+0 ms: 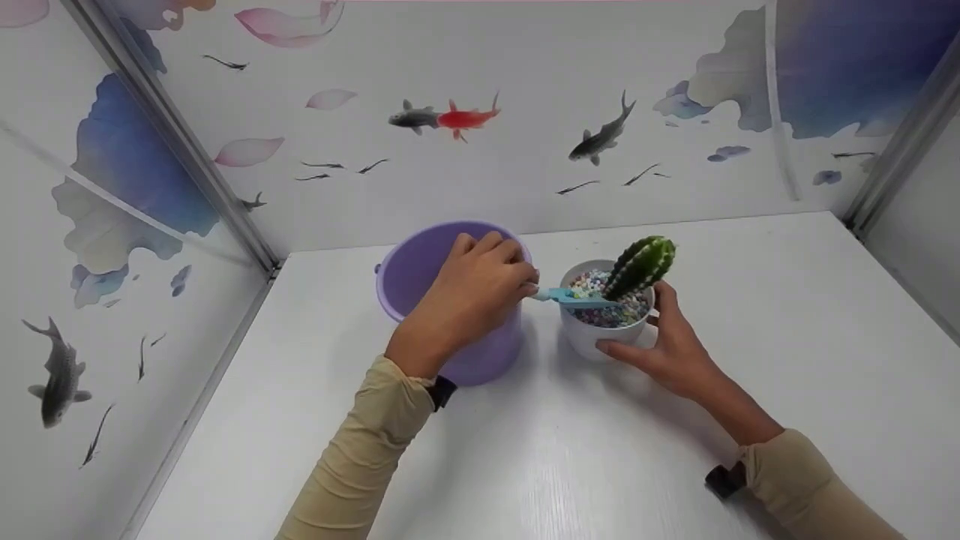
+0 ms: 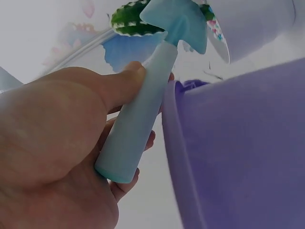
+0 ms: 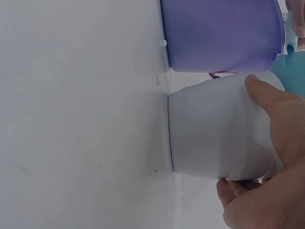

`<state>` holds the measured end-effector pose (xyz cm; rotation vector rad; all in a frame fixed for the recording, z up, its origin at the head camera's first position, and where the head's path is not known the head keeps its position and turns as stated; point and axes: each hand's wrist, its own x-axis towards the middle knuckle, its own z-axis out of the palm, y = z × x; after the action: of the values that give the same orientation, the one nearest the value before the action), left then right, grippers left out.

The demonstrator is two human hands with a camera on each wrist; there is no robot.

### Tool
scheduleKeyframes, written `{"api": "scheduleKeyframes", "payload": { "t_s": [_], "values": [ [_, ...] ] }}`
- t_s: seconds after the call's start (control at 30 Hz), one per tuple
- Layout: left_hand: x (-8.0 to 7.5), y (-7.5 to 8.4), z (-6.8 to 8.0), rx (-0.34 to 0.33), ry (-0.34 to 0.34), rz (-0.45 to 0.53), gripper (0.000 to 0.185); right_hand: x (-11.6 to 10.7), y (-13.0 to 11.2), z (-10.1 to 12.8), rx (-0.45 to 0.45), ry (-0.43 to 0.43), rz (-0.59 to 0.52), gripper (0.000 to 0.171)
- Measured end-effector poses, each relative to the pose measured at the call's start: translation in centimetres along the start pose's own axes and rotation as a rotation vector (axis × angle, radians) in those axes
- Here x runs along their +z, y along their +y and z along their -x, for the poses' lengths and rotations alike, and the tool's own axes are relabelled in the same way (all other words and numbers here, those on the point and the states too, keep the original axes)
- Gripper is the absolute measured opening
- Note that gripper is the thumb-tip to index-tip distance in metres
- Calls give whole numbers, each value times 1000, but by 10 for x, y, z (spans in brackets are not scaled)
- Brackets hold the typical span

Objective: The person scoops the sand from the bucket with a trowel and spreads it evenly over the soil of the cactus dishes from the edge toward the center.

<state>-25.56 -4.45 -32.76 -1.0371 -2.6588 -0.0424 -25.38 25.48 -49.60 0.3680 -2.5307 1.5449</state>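
Observation:
My left hand (image 1: 476, 289) grips the pale handle (image 2: 138, 114) of a small blue trowel (image 2: 178, 24) above the rim of a purple bucket (image 1: 487, 360). In the head view the trowel's blade reaches over a white pot (image 1: 596, 341), against the colored pebbles (image 1: 589, 281) inside it. A green cactus (image 1: 641, 266) leans to the right out of those pebbles. My right hand (image 1: 675, 345) holds the pot from its right side, the thumb on the near wall and the fingers round the far side. The right wrist view shows the pot's wall (image 3: 214, 129) standing on the table.
The white table (image 1: 525, 465) carries the bucket and the pot side by side. Behind it stands a white panel (image 1: 510, 180) painted with fish and petals, and another panel (image 1: 150, 300) closes the left side. Small specks (image 3: 156, 171) lie on the tabletop near the pot.

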Motion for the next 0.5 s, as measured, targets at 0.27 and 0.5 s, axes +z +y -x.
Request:
{"api": "scheduleKeyframes", "payload": {
  "t_s": [0.27,0.5],
  "values": [
    [0,3,-5,-9,68,-156,22,-2,-1,1,-9,0,-22,117],
    [4,4,-8,-4,160,-243,17,-2,-2,1,-18,1,-32,114]
  ]
}}
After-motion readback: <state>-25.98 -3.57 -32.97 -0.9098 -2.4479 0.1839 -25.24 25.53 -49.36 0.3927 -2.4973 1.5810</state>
